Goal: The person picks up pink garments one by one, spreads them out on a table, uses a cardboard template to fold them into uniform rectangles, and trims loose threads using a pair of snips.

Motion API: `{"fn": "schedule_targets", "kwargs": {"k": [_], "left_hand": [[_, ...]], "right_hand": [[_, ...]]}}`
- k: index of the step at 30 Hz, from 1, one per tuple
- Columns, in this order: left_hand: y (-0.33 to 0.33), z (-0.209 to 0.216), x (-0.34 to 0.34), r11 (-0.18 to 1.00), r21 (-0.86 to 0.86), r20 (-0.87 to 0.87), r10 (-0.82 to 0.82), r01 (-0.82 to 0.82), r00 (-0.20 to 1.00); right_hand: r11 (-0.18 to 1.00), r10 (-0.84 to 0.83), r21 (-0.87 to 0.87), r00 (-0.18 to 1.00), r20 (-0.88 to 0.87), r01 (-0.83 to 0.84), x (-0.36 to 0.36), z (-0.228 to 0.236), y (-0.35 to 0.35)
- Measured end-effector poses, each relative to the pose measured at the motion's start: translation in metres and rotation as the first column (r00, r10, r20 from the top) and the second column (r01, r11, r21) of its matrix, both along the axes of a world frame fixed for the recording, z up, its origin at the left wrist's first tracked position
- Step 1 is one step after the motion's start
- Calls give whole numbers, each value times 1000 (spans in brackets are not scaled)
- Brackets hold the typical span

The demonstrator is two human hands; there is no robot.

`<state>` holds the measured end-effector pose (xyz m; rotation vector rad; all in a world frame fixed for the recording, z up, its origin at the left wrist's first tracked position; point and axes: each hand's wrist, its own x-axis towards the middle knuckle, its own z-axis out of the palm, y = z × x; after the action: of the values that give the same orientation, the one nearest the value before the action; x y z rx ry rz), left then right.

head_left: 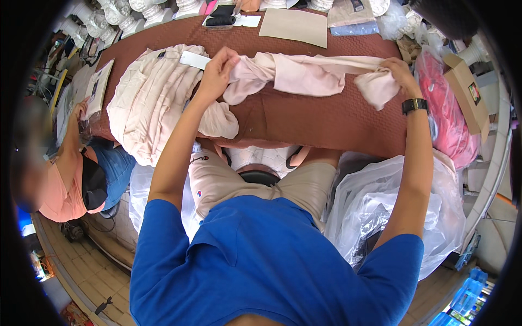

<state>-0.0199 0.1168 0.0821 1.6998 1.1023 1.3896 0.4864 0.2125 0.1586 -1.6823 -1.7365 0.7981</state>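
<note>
A pale pink garment [155,100] lies heaped at the left of the brown-covered table, a white hang tag [194,60] on its upper edge. Beside the tag, my left hand [219,69] is closed in a pinch on one end of a long pale pink cloth strip [310,76]. My right hand [399,75] grips the strip's other end, where a loose folded piece hangs down. Between my hands the strip is stretched across the table, partly twisted and folded over. Whether it joins the heaped garment is hard to make out.
The brown quilted cover [321,122] spreads over the table. Along its far edge lie a beige sheet [293,27] and a black roll [221,20]. Clear plastic bags [391,201] flank my legs. At right are red bagged goods [443,114] and a cardboard box [467,98]. Another person [70,179] sits at left.
</note>
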Motion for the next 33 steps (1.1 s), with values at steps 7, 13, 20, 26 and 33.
{"fn": "schedule_targets", "kwargs": {"k": [7, 13, 20, 26, 33], "left_hand": [[13, -12, -14, 987, -142, 81, 91, -79, 993], [7, 3, -24, 985, -175, 66, 9, 3, 998], [-12, 72, -72, 990, -101, 285, 128, -103, 950], [12, 36, -83, 985, -105, 128, 149, -136, 981], [-8, -4, -78, 915, -388, 63, 145, -109, 987]], "right_hand": [[599, -188, 714, 803, 566, -363, -105, -48, -29], [727, 313, 428, 813, 490, -538, -195, -131, -97], [951, 249, 264, 901, -357, -158, -139, -18, -37], [942, -156, 300, 988, 4, 148, -25, -54, 21], [827, -273, 560, 833, 480, -52, -84, -91, -41]]}}
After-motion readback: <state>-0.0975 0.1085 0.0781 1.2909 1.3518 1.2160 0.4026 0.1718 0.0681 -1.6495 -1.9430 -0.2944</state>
